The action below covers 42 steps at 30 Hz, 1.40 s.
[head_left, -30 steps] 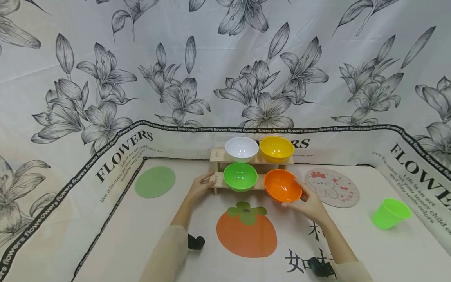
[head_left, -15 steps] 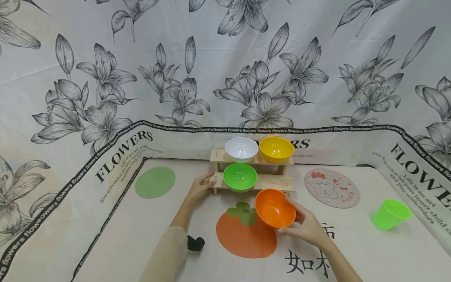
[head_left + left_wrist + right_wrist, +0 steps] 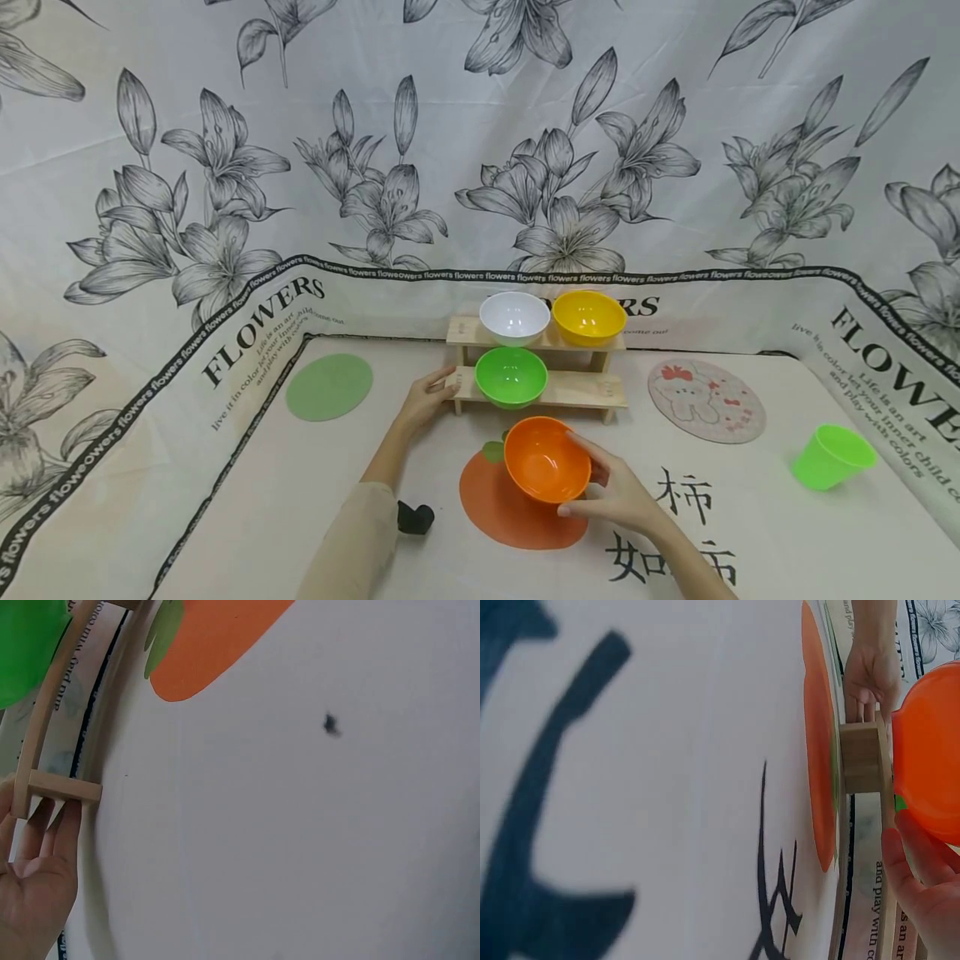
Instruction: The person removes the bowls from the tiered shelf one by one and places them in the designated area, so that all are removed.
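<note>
Fingers and thumb of the right hand [image 3: 611, 496], spread apart, grip the orange bowl [image 3: 546, 458] over the persimmon print [image 3: 491, 504]; the right-wrist view crops the bowl. Left hand [image 3: 426, 402], partly cut off in the left-wrist view, grips the wooden rack's [image 3: 577, 388] end.

Orange bowl [image 3: 547, 460], near: solid colour, inside and out. Stepped rack [image 3: 585, 389]: pale natural wood. Green bowl [image 3: 512, 377], white bowl [image 3: 514, 319] (far left) and yellow bowl [image 3: 589, 318] (far right): all unpatterned. Cup [image 3: 832, 457], right: plain neon green. Left round mat [image 3: 330, 388]: plain soft green. Right round mat [image 3: 707, 402]: pale pinkish, cartoon animal, red bow, small red motifs. Tablecloth [image 3: 757, 508]: off-white; persimmon print [image 3: 502, 517] orange with green leaves; characters [image 3: 668, 493] black. Backdrop [image 3: 480, 167], far: whitish, black line-drawn lilies; border band [image 3: 480, 277] black, pale lettering. Sleeve [image 3: 356, 533], left: beige.
</note>
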Available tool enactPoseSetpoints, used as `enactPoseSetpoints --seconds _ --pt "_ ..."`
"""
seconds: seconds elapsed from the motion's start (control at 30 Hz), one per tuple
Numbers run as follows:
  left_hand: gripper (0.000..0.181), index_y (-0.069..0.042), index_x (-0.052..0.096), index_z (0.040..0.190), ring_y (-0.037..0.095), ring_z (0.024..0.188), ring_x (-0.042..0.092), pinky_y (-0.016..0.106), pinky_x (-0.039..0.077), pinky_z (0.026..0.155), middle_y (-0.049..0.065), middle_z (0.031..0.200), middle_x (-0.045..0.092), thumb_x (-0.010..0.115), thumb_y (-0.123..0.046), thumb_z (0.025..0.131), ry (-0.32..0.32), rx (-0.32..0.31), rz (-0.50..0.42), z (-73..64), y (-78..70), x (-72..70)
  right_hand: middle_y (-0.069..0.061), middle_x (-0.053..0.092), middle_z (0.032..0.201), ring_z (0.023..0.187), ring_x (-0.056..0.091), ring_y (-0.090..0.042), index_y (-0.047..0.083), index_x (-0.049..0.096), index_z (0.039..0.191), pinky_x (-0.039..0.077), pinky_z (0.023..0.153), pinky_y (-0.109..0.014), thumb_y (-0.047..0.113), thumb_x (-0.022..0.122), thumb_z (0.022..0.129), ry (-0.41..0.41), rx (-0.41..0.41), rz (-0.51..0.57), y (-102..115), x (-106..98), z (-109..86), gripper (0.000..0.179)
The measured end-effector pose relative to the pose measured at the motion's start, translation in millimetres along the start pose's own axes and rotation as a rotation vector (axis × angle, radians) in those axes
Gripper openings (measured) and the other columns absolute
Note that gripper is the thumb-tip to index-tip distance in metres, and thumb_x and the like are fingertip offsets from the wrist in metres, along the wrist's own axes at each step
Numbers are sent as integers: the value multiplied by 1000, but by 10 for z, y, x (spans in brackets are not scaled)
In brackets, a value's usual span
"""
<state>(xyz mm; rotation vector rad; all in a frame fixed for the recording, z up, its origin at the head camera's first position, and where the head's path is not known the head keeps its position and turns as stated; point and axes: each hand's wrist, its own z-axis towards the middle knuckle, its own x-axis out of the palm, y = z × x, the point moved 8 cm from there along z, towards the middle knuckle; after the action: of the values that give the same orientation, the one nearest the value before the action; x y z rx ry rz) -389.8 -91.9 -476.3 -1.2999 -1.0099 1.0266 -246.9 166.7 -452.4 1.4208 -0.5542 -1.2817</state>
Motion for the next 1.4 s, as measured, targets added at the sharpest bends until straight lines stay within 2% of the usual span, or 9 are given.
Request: enactPoseSetpoints --seconds 0.17,0.4,0.57,1.1,1.4 --pt "51 9 37 138 42 123 46 39 47 98 32 137 40 56 -1 92 7 -3 -9 -7 -8 2 -27 33 146 114 55 -39 -4 33 142 51 93 -31 12 81 71 33 -1 3 -21 118 75 87" --pt "50 4 43 137 39 122 49 38 49 97 30 136 44 60 -4 90 -44 -8 -25 171 278 -79 -24 35 146 120 49 -41 -3 33 143 49 95 -26 14 83 70 57 -21 61 -20 274 198 91" --pt "49 3 45 137 38 119 51 37 51 94 29 134 47 59 -4 90 -56 0 -20 180 282 -87 -24 32 148 118 51 -39 -1 34 143 50 94 -24 15 83 70 90 -25 65 3 392 283 90" --pt "48 3 47 135 37 119 52 35 51 94 28 132 49 61 -3 90 -58 25 1 165 264 -95 -23 44 139 110 57 -32 -2 35 142 53 89 -27 17 83 71 136 -37 63 -4 662 511 88" --pt "47 1 49 134 37 121 50 37 50 95 26 133 49 62 -7 90 -75 17 40 146 250 -93 -19 50 133 107 58 -27 1 33 144 54 86 -27 21 83 72 163 41 68 -100 762 576 90"
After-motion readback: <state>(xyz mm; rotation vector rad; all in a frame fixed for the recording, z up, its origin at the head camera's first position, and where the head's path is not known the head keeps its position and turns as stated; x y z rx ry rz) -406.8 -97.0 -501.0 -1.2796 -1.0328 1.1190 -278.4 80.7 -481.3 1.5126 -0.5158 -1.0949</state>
